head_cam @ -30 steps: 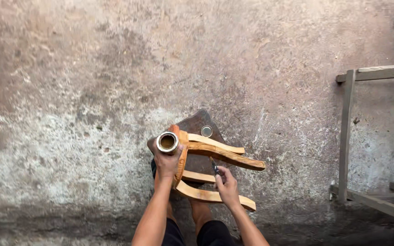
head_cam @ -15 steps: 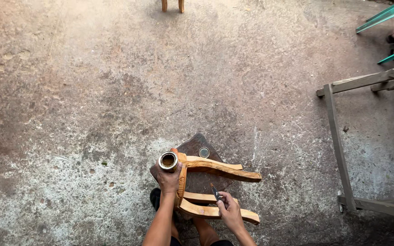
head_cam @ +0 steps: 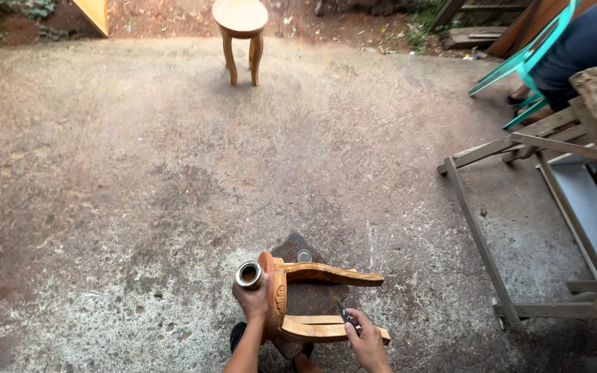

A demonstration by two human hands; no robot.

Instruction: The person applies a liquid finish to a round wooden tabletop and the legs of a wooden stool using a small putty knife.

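A person's right hand (head_cam: 367, 340), at the bottom edge of the head view, rests on the lower curved leg of a small carved stool of light orange-brown wood (head_cam: 312, 304) that lies on its side on the ground. The fingers of that hand are curled together around a small dark tool (head_cam: 346, 316), whose tip touches the top of the leg just beyond the fingertips; what kind of tool it is cannot be told.

To the left, the left hand (head_cam: 253, 300) grips the stool's round seat edge, fingers wrapped tight on the wood. Just above those fingers, touching them, is a small open metal tin, round and silver-rimmed (head_cam: 248, 274); whether the hand holds it or it is only propped there cannot be told.

The stool's upper leg stretches to the right, away from the left fingers. Beneath the stool lies a dark brown flat slab (head_cam: 298, 252), with a small round metal lid (head_cam: 304, 256) on it just beyond the upper leg.

All rests on rough grey concrete ground (head_cam: 139, 193). Well to the right of the right hand stands a weathered grey wooden frame (head_cam: 478, 228). Beyond it is a turquoise chair (head_cam: 526, 65). Far ahead, at the concrete's edge, a finished round wooden stool (head_cam: 241, 31) stands upright.
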